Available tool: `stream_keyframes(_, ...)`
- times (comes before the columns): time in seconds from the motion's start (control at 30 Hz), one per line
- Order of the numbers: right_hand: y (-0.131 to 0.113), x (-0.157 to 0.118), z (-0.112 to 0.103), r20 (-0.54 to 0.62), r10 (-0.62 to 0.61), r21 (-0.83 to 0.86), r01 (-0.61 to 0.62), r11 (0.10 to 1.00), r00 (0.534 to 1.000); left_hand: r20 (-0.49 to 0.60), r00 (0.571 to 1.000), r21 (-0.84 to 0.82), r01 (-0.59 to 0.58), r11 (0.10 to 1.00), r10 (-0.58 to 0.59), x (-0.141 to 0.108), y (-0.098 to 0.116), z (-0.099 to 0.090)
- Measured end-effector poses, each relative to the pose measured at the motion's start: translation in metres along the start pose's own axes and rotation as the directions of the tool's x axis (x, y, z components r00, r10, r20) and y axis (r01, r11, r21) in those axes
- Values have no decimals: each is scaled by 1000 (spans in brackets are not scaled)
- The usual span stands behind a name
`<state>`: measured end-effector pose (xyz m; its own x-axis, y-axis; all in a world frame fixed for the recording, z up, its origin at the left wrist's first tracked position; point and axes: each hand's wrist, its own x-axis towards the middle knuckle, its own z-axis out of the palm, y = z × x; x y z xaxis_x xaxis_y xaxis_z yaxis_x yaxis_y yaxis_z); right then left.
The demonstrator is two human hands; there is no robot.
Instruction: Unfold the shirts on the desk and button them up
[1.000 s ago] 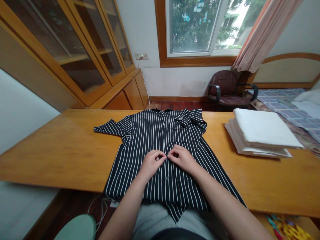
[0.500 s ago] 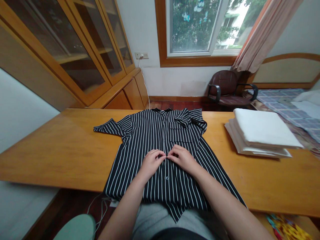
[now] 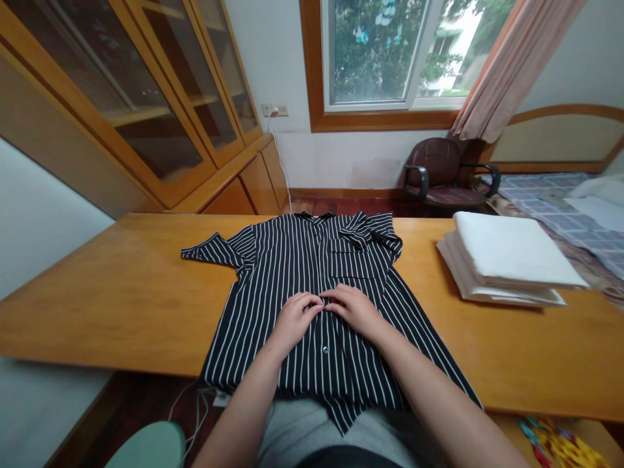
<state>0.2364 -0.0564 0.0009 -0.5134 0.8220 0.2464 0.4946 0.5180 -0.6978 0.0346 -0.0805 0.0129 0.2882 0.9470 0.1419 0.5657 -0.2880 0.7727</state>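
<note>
The striped shirt (image 3: 287, 273) lies front up, collar at the far edge of the worktop (image 3: 121, 292), hem over the near edge, probably to keep its front strip within reach. The left hand (image 3: 294, 320) pinches that strip, seemingly to steady it; the right hand (image 3: 358, 312) curls beside it, its grip impossible to tell. Beyond the wooden surface stand a chair (image 3: 439, 170) and window (image 3: 375, 58)

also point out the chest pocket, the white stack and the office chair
chest pocket (image 3: 357, 265): head view, middle of its striped front
white stack (image 3: 514, 250): head view, top face
office chair (image 3: 433, 159): head view, backrest
</note>
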Motion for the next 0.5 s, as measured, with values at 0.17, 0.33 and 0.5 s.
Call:
stream_keyframes(0.17, 2, 1, 2, 7, -1, -28, 1, 1000, 1000, -29, 1000, 30, 5, 1000, -4, 0, -1, 1)
stream_keyframes(0.33, 0, -1, -3, -25, 26, -3, -26, 1000, 999, -140, 989, 109, -35, 993, 50, 1, -1, 0)
stream_keyframes(0.5, -3, -6, -14, -39, 20, -37, -22, 999, 999, -70, 992, 287, -84, 954, 109, -3, -8, 1)
